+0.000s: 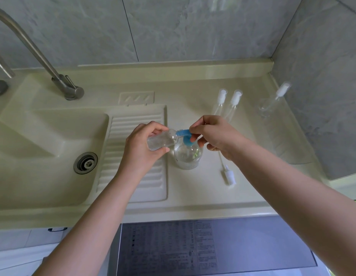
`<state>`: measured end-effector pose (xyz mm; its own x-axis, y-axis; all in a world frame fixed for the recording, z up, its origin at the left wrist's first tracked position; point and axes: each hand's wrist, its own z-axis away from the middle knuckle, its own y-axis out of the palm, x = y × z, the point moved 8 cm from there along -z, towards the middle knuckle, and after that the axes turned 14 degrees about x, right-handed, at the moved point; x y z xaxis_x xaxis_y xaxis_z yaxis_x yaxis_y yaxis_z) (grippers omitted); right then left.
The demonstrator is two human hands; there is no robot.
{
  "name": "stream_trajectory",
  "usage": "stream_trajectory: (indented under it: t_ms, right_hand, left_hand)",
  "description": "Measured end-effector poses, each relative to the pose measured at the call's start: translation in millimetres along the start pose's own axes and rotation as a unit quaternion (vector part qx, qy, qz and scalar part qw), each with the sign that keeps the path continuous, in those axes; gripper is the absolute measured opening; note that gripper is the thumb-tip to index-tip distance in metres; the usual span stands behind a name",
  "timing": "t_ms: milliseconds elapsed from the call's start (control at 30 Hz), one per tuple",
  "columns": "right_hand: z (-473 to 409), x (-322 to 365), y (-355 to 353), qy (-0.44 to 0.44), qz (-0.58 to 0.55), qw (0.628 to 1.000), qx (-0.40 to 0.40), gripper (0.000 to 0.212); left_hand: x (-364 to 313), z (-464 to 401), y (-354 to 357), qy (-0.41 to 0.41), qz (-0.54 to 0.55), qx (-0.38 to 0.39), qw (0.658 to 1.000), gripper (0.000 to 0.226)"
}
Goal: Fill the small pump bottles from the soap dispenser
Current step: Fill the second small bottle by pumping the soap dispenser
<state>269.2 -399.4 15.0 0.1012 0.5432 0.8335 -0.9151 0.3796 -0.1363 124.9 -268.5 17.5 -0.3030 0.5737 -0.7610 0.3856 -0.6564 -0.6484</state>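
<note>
Over the counter by the sink, left hand grips a small bottle tilted to the blue pump, which right fingers pinch and press atop the dispenser; keeping mouth under spout should avoid spills. 3 loose pump tops lie beside, another bottle well apart

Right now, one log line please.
left hand: holds small bottle at nozzle | right hand: on blue pump | dispenser: upright on counter

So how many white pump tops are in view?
4: two behind the right hand, one on the far-right bottle, one loose near the soap dispenser.
</note>
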Motion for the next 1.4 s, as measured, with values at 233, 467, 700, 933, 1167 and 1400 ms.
stream_trajectory:
  t_ms: [233, 467, 700, 933, 1167, 1400]
  right_hand:
    - [0.7, -4.1, 4.7, -0.014, -0.007, 1.000, -0.016, 0.006]
    - [1.6, -0.1, 0.5, -0.002, -0.006, 1.000, -0.002, 0.006]
    - [0.5, -3.3, 0.4, 0.006, -0.015, 1.000, -0.002, 0.006]
    - [-2.0, -0.1, 3.4, -0.037, 0.022, 0.999, -0.024, 0.009]
    - [-0.8, -4.1, -0.5, 0.002, -0.025, 1.000, 0.005, 0.008]
    - [0.7, -1.3, -0.5, 0.001, -0.016, 1.000, 0.005, 0.006]
  left_hand:
    - [0.6, 1.6, 0.0, -0.003, -0.003, 0.000, 1.000, 0.049]
    - [-1.0, 3.0, -1.9, 0.001, 0.000, -0.005, 1.000, 0.049]
    - [0.9, 1.7, -1.1, -0.005, -0.008, -0.002, 1.000, 0.050]
    - [1.8, 3.7, -1.4, -0.005, -0.003, -0.001, 1.000, 0.050]
    - [0.1, 2.7, -1.8, -0.007, -0.008, -0.004, 1.000, 0.049]
    - [-2.9, 0.7, -0.7, -0.004, -0.012, -0.004, 1.000, 0.050]
